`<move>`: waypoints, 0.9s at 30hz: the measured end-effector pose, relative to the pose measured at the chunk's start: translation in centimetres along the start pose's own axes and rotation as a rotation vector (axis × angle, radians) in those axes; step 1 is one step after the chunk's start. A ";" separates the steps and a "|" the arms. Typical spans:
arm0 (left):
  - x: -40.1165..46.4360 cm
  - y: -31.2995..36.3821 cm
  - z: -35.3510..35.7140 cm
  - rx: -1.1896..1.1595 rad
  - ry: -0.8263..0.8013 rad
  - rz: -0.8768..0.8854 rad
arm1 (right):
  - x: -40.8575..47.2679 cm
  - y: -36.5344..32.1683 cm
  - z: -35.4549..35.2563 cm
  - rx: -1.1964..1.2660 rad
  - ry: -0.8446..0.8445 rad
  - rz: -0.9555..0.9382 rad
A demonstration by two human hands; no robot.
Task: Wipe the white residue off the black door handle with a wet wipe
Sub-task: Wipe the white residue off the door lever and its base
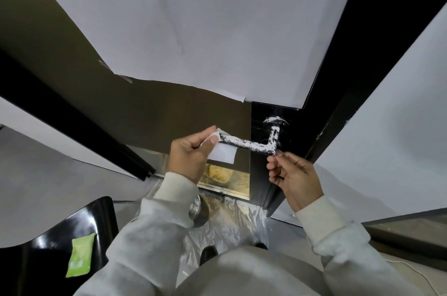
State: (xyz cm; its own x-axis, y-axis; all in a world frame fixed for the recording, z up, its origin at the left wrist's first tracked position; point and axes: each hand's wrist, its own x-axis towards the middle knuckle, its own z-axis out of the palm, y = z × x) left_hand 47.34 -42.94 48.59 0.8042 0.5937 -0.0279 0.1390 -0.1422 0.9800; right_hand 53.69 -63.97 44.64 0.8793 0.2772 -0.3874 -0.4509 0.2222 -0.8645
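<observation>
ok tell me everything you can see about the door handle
The handle is a black lever, seemingly metal, on a round rose on the dark door. A short neck comes out from the rose, bends at an elbow, and a long bar runs left. White residue blotches the rose, neck and bar. The left hand pinches a white wipe around the bar's free end; the right hand has fingertips at the elbow.

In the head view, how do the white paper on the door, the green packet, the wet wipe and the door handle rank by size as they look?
1. White paper
2. Door handle
3. Green packet, nearer the camera, so unsure against the handle
4. Wet wipe, partly hidden
</observation>
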 end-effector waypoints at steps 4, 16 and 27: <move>1.0 0.7 0.3 0.012 0.007 0.017 | 0.1 0.1 0.0 -0.011 0.001 0.002; -0.2 0.3 0.4 -0.094 0.072 0.012 | -0.2 0.2 -0.5 -0.009 0.004 0.003; 3.4 3.9 -0.7 -0.114 -0.113 -0.508 | -0.2 0.1 -0.5 -0.008 -0.018 0.005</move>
State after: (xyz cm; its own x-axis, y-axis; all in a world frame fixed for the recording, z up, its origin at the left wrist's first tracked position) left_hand 50.22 -40.98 52.46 0.7103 0.4753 -0.5192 0.4684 0.2314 0.8527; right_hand 53.57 -64.47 44.46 0.8739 0.2953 -0.3862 -0.4543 0.2134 -0.8649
